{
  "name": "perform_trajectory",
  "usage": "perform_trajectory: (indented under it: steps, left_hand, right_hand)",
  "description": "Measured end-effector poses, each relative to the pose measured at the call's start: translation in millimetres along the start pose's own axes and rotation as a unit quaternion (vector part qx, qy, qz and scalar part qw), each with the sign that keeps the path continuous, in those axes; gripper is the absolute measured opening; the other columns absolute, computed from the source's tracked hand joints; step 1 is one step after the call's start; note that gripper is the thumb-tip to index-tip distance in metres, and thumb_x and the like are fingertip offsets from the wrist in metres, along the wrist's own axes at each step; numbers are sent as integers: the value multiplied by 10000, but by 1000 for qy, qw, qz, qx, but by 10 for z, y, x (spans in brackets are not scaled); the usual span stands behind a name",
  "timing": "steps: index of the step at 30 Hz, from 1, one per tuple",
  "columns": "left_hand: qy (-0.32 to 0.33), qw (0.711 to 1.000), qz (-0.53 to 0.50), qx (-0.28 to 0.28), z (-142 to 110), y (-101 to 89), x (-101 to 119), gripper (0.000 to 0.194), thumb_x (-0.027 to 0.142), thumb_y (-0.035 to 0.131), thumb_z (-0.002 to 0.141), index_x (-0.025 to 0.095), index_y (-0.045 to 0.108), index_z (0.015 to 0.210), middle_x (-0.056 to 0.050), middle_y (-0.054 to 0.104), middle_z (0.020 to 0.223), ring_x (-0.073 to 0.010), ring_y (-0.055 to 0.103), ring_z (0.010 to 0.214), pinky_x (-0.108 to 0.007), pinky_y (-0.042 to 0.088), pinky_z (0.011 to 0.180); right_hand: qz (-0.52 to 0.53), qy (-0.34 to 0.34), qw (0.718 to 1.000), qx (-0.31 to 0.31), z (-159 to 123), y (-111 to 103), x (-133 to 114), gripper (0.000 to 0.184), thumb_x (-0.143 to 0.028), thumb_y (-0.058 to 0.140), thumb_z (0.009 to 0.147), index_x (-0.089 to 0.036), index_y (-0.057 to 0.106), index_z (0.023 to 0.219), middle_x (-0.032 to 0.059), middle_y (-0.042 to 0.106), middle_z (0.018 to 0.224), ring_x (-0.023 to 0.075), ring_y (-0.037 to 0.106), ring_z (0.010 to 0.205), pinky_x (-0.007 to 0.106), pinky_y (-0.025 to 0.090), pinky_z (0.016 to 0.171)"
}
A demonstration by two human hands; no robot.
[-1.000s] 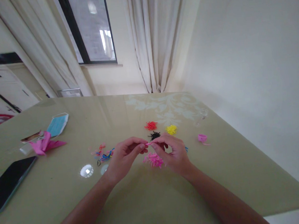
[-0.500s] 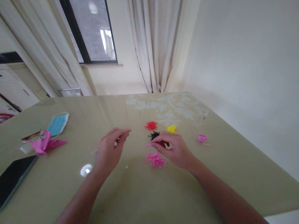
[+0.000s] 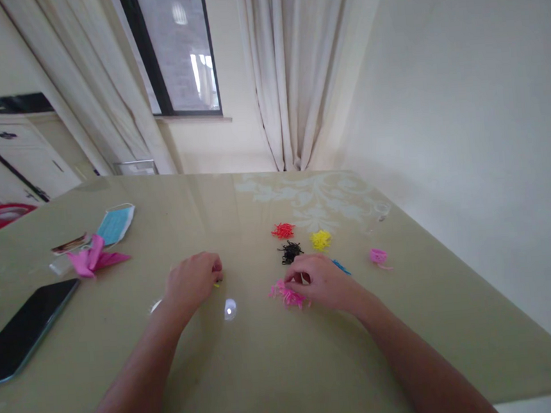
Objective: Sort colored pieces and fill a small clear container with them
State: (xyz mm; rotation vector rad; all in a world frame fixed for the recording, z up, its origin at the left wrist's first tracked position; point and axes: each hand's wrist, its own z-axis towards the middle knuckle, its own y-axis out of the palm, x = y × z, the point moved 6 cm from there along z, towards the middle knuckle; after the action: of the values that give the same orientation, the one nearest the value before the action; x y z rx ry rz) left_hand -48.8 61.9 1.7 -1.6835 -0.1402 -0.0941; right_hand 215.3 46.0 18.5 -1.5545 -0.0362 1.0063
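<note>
My left hand (image 3: 192,281) is low over the table, its fingers curled together. A tiny yellow piece (image 3: 217,285) shows just under its fingertips; whether it is gripped or lying there I cannot tell. My right hand (image 3: 324,280) has thumb and forefinger pinched at the pile of short pink strands (image 3: 288,295); what lies between the tips is hidden. Just beyond that hand is a pile of black strands (image 3: 290,252), with red strands (image 3: 283,231) behind it and yellow strands (image 3: 321,240) to the right. Blue strands (image 3: 341,266) peek out past the right wrist.
A pink coiled band (image 3: 379,256) lies to the right. On the left are a phone (image 3: 28,328), a folded pink paper shape (image 3: 94,258) and a blue face mask (image 3: 116,225). A wall (image 3: 483,150) runs along the table's right side.
My right hand has come down to the pink pile; the pink strand that stuck out of its pinch no longer shows separately. My left hand has lowered and its outstretched fingers have curled in.
</note>
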Motion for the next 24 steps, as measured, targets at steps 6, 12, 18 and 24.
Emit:
perform_trajectory:
  steps: [6, 12, 18, 24]
  left_hand:
    - [15, 999, -28, 43, 29, -52, 28, 188, 253, 547, 913, 251, 734, 905, -77, 783, 1058, -277, 723, 969, -365, 497, 825]
    - [43, 988, -130, 71, 51, -145, 115, 194, 303, 547, 939, 240, 730, 934, -47, 801, 924, -249, 740, 892, -320, 491, 753]
    - [47, 989, -121, 74, 50, -124, 125, 268, 249, 521, 954, 236, 775, 1040, -70, 816, 1013, -274, 745, 964, -359, 510, 843]
    - [3, 993, -91, 76, 57, -102, 42, 238, 309, 556, 945, 270, 766, 1049, -77, 810, 1037, -283, 740, 964, -379, 510, 860]
  right_hand:
    - [-5, 0, 1000, 9, 5, 1, 49, 66, -170, 757, 886, -180, 820, 869, 21, 706, 772, 131, 595, 658, 254, 395, 635]
    - [18, -16, 996, 80, 3, -60, -6, 78, -192, 734, 930, -173, 792, 881, 15, 681, 772, 126, 559, 670, 254, 386, 647]
    - [31, -26, 993, 107, -10, -71, -56, 91, -188, 718, 944, -183, 782, 880, 8, 681, 775, 123, 548, 670, 257, 386, 654]
    - [35, -27, 992, 121, -14, -68, -62, 84, -168, 719, 932, -184, 774, 871, 8, 677, 772, 122, 541, 660, 256, 382, 647]
